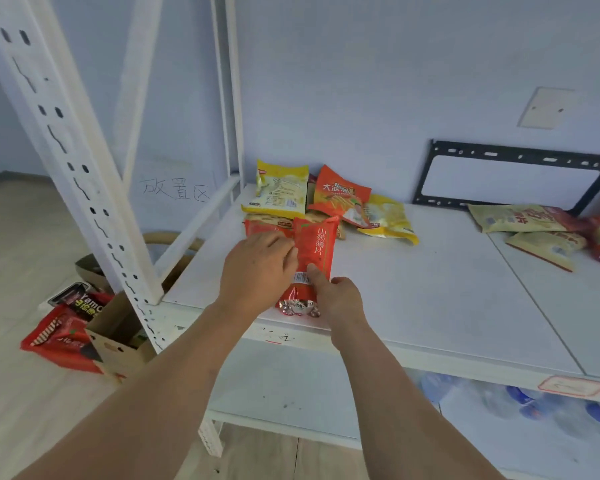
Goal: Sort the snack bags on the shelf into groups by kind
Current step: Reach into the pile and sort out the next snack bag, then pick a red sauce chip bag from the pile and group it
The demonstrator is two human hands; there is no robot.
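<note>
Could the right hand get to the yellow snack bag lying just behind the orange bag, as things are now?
Probably yes. The right hand only pinches the red snack bag with the left hand, and bare white shelf board lies between it and the yellow snack bag, whose right side is uncovered by the orange snack bag.

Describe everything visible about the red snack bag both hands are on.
The red snack bag is a glossy foil-like pouch with white vertical Chinese lettering, a white barcode label and a crinkled silver seal at its near end. It lies lengthwise near the front of the white shelf. The left hand holds its left edge; the right hand presses a finger at the barcode.
</note>
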